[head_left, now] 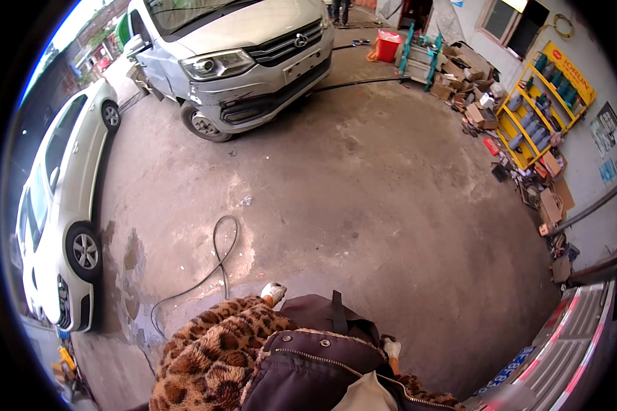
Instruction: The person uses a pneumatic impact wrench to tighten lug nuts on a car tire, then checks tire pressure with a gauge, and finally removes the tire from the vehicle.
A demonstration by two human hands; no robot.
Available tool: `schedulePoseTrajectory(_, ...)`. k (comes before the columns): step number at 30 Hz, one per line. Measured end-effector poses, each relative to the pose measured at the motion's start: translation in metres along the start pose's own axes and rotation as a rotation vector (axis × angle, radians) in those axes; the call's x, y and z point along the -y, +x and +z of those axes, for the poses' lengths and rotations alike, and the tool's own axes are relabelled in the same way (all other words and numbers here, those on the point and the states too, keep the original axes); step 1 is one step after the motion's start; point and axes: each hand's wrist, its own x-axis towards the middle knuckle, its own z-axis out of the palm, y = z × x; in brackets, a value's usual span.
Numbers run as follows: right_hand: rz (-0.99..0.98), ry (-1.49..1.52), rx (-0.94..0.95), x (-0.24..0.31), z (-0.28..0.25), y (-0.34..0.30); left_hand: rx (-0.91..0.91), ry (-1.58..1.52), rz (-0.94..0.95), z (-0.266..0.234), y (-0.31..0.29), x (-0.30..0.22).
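Coat [288, 380] partly hides the right hand [391, 348] (left hand [274, 293]: fingers indistinct).

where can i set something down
Bare floor spreads between the silver truck, hose and yellow rack; a narrower strip lies between the hose and white car. It's crowded around the rack and boxes.

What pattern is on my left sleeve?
Your left sleeve has a leopard print, dark spots on tan-brown fur, best seen in the head view.
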Motion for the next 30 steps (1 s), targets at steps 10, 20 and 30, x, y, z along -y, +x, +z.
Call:
schedulePoseTrajectory(10,-0.050,-0.218,0.005,0.187,0.050,0.251,-0.078,-0.190,0.326,-0.061,0.117,-0.330)
schedulePoseTrajectory(20,0.145,0.142,0.238,0.545,0.042,0.593,-0.041,-0.191,-0.202,0.028,0.260,-0.409)
schedulePoseTrajectory(30,-0.284,0.008,0.118,0.719,0.120,0.812,0.115,-0.038,-0.075,0.072,0.540,-0.717)
